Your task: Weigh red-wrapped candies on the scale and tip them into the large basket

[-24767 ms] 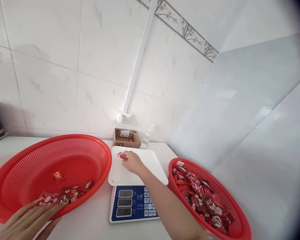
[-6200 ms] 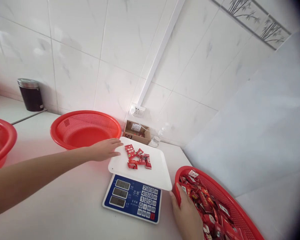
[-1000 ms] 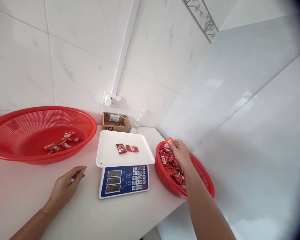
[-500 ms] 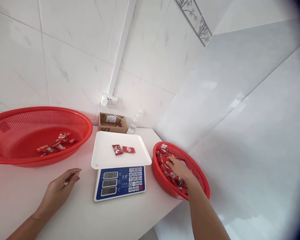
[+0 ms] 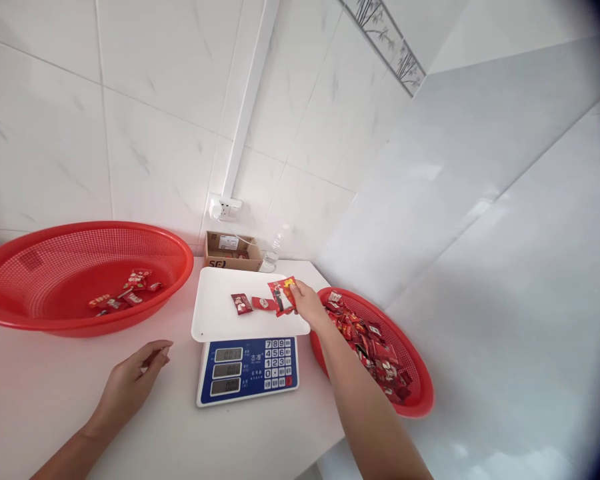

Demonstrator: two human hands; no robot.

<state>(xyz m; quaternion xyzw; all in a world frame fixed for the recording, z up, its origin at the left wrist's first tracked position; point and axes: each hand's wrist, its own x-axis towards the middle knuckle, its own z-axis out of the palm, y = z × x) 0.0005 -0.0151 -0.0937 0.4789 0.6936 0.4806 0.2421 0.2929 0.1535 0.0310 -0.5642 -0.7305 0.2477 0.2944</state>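
Note:
My right hand [image 5: 309,305] pinches a red snack packet [image 5: 283,297] by its right edge, above the right part of the white scale tray [image 5: 215,320]. Two small red packets lie on that tray: a darker one [image 5: 241,304] at left and a brighter one [image 5: 263,303] beside it, close to the held packet. Below the tray is the scale's blue panel [image 5: 253,370], with keys and three displays. My left hand [image 5: 130,383] is left of the scale, its fingers loosely closed, thumb against fingertips, nothing visible in them.
A red mesh basket [image 5: 423,393] full of red packets stands at the right, under my forearm. At the left, a larger red basket [image 5: 10,320] holds several packets. Behind the tray are a cardboard box [image 5: 235,263], a clear bottle [image 5: 273,257] and a wall socket [image 5: 227,208].
My right hand has come out of the right basket with a red packet and moved left over the tray. My left hand keeps its pose; the view has shifted slightly.

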